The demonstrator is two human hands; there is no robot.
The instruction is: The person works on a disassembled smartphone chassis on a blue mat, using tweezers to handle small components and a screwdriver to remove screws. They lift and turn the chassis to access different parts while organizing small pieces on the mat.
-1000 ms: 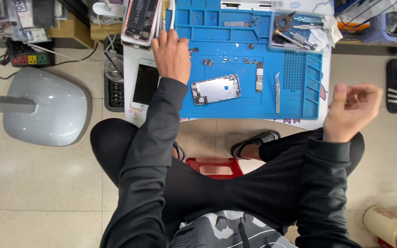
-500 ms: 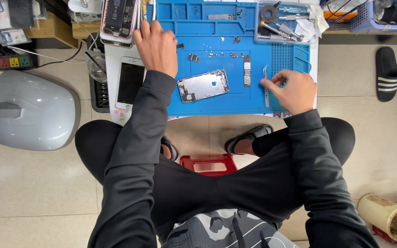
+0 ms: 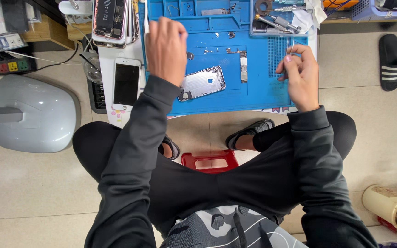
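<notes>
Head view, landmark is the blue repair mat [image 3: 253,92] on the desk. Off its left edge: white phone [image 3: 126,84], screen up, dark. Left hand [image 3: 166,48] palm-down over the mat's left part, fingers curled; whether they hold anything I cannot tell. Silver phone housing [image 3: 201,83] lies tilted on the mat's middle, just right of that hand, untouched. Small board strip [image 3: 243,66] right of the housing. Right hand [image 3: 299,76] at the mat's right edge, fingers pinched narrow on thin metal tweezers [image 3: 290,51]. Clear tool tray [image 3: 276,20] at the top right.
</notes>
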